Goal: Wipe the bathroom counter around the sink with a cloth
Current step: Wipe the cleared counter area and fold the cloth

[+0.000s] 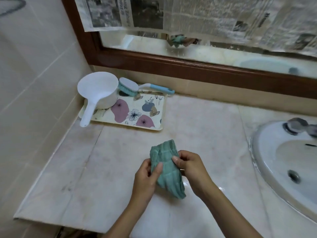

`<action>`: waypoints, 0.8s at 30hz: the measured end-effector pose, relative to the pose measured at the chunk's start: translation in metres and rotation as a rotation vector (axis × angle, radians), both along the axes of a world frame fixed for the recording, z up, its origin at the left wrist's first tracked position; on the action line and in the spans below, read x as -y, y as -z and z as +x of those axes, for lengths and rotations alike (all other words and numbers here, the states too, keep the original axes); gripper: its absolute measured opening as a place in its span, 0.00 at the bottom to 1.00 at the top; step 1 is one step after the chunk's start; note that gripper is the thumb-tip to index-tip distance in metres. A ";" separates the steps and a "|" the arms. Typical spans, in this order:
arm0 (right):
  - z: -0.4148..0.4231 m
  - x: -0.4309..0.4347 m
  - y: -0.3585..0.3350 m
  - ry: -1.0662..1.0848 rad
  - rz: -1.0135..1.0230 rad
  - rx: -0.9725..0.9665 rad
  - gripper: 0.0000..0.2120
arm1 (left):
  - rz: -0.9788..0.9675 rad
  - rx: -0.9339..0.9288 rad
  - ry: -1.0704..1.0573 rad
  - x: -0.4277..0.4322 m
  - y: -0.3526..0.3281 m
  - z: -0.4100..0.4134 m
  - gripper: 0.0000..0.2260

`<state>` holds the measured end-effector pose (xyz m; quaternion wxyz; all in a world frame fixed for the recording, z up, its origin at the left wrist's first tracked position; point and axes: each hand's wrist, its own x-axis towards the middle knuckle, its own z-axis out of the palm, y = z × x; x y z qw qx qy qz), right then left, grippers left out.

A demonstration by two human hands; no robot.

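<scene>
While cloth [165, 170] hangs over counter [120, 152], left hand [145, 180] curls fingers [158, 167] round it, right hand [192, 169] pinches top.

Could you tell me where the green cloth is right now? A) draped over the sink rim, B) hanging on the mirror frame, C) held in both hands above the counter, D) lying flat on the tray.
C: the left hand and right hand both grip the bunched cloth over the counter.
</scene>
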<state>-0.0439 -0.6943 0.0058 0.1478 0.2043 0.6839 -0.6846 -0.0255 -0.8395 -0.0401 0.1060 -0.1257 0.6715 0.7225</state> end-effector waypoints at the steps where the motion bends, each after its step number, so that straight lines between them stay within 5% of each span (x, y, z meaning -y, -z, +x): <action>1: 0.000 0.002 0.000 0.030 -0.005 -0.001 0.10 | 0.021 0.012 -0.013 0.003 -0.001 0.000 0.11; 9: -0.008 0.023 0.001 0.028 -0.202 0.073 0.03 | 0.183 0.067 -0.098 0.019 -0.019 -0.011 0.06; 13: -0.011 0.023 0.002 -0.112 -0.292 0.093 0.14 | 0.213 0.122 -0.119 0.027 -0.020 -0.020 0.07; 18: -0.016 0.030 0.009 -0.030 -0.483 0.161 0.24 | 0.358 0.158 -0.104 0.029 -0.028 -0.023 0.11; 24: -0.015 0.041 0.009 -0.071 -0.343 0.147 0.16 | -0.314 -0.046 -0.061 0.031 -0.016 -0.023 0.12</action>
